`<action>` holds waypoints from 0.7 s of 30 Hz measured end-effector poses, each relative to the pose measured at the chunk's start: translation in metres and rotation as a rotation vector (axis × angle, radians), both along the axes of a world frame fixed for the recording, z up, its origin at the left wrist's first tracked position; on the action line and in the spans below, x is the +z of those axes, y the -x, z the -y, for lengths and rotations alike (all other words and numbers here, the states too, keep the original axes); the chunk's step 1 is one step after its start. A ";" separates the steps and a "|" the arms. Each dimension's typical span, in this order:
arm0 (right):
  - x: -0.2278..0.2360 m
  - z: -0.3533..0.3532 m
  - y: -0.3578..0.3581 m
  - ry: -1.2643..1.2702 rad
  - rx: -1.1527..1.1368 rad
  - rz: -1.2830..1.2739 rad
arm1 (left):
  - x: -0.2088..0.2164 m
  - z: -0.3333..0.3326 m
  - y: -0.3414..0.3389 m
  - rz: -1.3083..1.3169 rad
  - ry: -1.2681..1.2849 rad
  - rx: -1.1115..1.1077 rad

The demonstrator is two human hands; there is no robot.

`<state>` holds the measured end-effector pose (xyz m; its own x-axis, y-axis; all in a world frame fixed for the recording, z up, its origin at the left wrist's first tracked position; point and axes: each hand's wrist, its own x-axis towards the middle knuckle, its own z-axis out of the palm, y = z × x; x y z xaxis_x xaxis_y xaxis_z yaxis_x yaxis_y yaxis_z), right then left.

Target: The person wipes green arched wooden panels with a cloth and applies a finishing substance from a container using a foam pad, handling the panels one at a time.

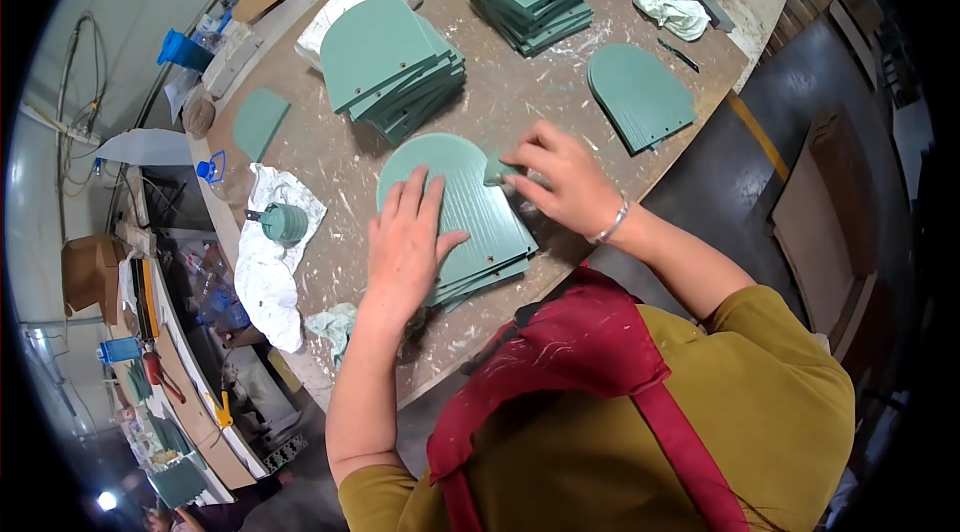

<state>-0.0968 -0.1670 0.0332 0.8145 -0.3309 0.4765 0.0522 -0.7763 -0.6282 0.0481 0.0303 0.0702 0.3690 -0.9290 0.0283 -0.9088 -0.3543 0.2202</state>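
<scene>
Currently, green arched panel [470, 222] sits atop a low pile [482, 279] near the table [305, 144] edge. Left hand [402, 244] lies flat on it, gripping nothing; right hand [563, 177] pinches a small green piece [495, 172] at the panel's right edge. Two taller panel stacks [375, 52] stand beyond.

Cardboard box [84, 277] at left; yellow line [758, 137] (slanting) on floor [708, 197], right.

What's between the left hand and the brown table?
A little pile of green, round-ended boards: the left hand rests on top, the table is underneath. The head view shows this.
</scene>
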 end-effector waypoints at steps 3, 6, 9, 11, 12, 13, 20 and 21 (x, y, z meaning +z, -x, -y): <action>0.005 -0.015 0.026 -0.010 0.023 -0.033 | -0.003 0.000 0.000 0.020 -0.009 0.004; 0.006 -0.027 0.051 0.005 0.059 -0.053 | -0.005 0.000 -0.001 0.025 -0.010 -0.003; 0.009 -0.037 0.074 -0.009 0.107 -0.087 | -0.005 0.001 -0.001 0.030 -0.027 0.004; 0.010 -0.039 0.085 -0.043 0.151 -0.084 | -0.007 0.001 -0.001 0.026 -0.035 0.010; 0.010 -0.040 0.090 -0.059 0.175 -0.079 | -0.007 0.000 -0.001 0.026 -0.039 0.015; 0.010 -0.040 0.094 -0.168 0.175 -0.110 | -0.006 -0.001 -0.001 0.043 -0.019 0.011; 0.030 -0.036 0.086 -0.284 0.072 -0.068 | 0.010 -0.016 -0.046 0.050 -0.013 -0.161; 0.034 -0.041 0.080 -0.164 0.117 -0.065 | 0.010 -0.021 -0.049 0.047 -0.030 -0.162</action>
<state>-0.1769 -0.1257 0.0674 0.8793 -0.3012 0.3689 0.0909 -0.6543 -0.7508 0.0971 0.0515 0.0804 0.2135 -0.9768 0.0134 -0.9636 -0.2083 0.1676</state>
